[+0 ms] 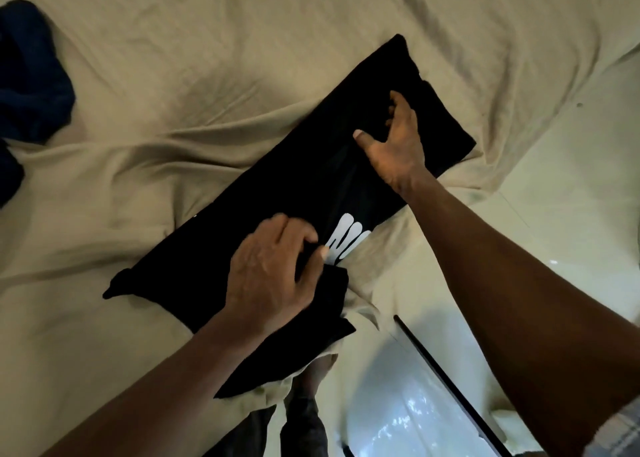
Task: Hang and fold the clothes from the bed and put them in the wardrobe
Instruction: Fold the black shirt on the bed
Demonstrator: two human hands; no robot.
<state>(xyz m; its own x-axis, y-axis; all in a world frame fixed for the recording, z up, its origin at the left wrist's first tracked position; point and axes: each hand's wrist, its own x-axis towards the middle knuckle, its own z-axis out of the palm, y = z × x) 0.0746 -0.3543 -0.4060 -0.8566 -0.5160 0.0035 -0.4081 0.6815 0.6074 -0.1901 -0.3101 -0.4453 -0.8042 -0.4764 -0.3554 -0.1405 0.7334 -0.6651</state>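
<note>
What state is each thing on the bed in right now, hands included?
black shirt, folded into a long strip, lying flat, white print showing.
left hand, pinching the shirt's near end.
right hand, fingers curled into a fold near the far end.
blue garment, crumpled, not folded.
bed sheet, wrinkled.

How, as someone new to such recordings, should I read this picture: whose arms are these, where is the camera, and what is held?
No machine here: these are a person's two bare arms. The single picture comes from a camera worn on the head, looking down. A black shirt, folded into a long strip, lies on a beige sheet. The left hand pinches its near end; the right hand grips its far end. A blue garment lies at the left edge.
</note>
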